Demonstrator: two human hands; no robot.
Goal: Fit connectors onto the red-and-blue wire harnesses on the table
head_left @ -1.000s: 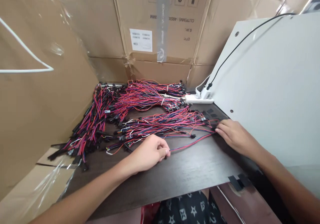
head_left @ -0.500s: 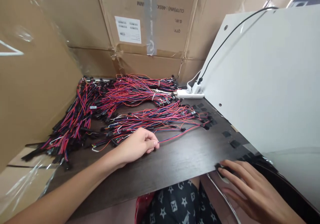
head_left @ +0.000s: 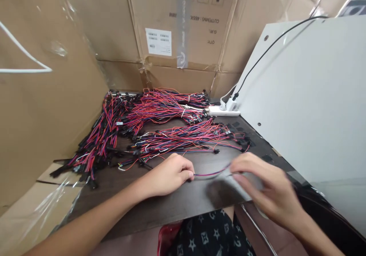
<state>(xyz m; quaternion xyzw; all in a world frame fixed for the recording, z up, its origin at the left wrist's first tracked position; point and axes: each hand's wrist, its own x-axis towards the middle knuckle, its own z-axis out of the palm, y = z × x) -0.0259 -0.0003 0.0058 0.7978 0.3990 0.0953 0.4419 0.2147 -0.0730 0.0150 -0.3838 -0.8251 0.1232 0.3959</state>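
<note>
Your right hand (head_left: 265,183): blurred, fingertips at a thin red-and-blue cable (head_left: 210,174); whether it gripped could not be told. Your left hand (head_left: 171,174): pinched that cable over the dark-brown, wood-grained tabletop (head_left: 177,206). Beyond lay a loose heap of red-and-blue, black-ended cables (head_left: 183,138); farther back, a white oblong plastic power strip (head_left: 223,112).

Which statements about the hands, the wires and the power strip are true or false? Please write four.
1. The left hand holds a thin wire; the right hand is near the wire. True.
2. A wire bundle lies on the dark table. True.
3. The power strip lies between the hands. False: the power strip is beyond both.
4. The white label is on the table. False: the white label is on the cardboard.
</note>
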